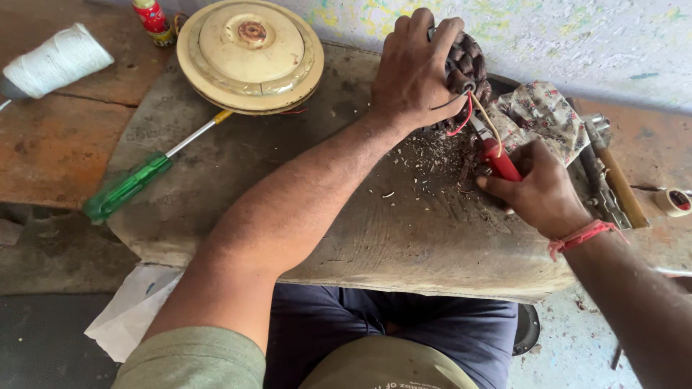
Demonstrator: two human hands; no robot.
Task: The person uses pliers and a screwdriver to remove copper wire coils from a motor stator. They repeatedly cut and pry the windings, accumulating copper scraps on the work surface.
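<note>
The left hand (414, 68) lies spread over the top of one wound motor coil (468, 68), fingers curled down around it and pressing it onto the far edge of the worktop (303, 180). The coil stands on its rim by the wall, its flat faces seemingly turned left and right, though the hand hides most of it. Two loose wires, one red (465, 122) and one pale (490, 119), hang from its lower side toward the person.

The right hand (537, 191) has its grip closed tight around one red-handled tool (497, 160); its long axis runs from the hand up and leftward, the tip pointing at the wires just beneath the coil.

One green-handled screwdriver (137, 180) lies at the left, shaft pointing up-right toward one cream round fan cover (249, 54). A single patterned cloth (544, 115) sits beside the coil, one white thread spool (54, 61) far left.
</note>
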